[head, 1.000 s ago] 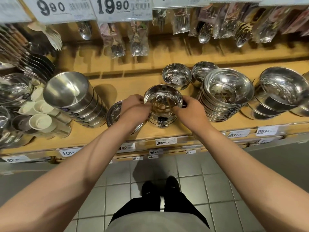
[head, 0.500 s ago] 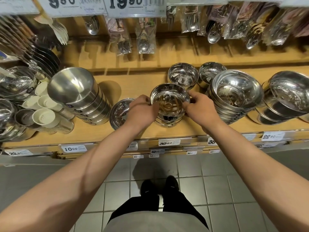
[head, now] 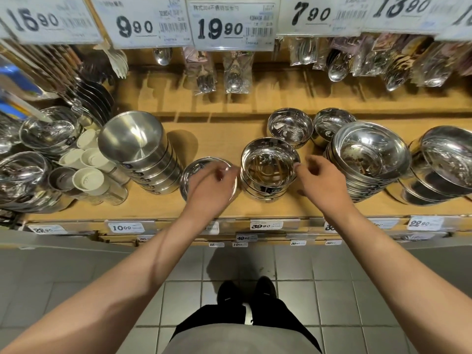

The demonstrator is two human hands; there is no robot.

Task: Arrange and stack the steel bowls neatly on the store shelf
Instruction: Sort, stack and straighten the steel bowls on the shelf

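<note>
Wooden shelf, tan, matte. At centre: stack of small round steel bowls, polished, mirror-bright inside, dark label on side; standing upright near front edge. Just left of it: shallow steel dish, partly hidden under left hand. Behind stack: two single small bowls, side by side. To the right: tall stack of wider bowls, leaning slightly; further right, another large stack, tilted. To the left: stack of straight-walled brushed steel bowls, leaning toward camera, dark labels on sides; beside it cream plastic cups.

Left hand: arm extended, palm down over dish, fingers loosely curled, blurred, holding nothing; apart from centre stack. Right hand: arm extended, palm down, just right of centre stack, fingers relaxed and partly curled, holding nothing; whether fingertips touch rim cannot be told.

Above: bagged spoons hanging on back wall. Hanging price cards: "15 90", "9 90", "19 90", "7 90", "13 90". Shelf-edge tags: "10 00", "39 90", "22 90"; lower tags "49 90", "25 00". Small print illegible.

Below: grey tiled floor, black shoes.
</note>
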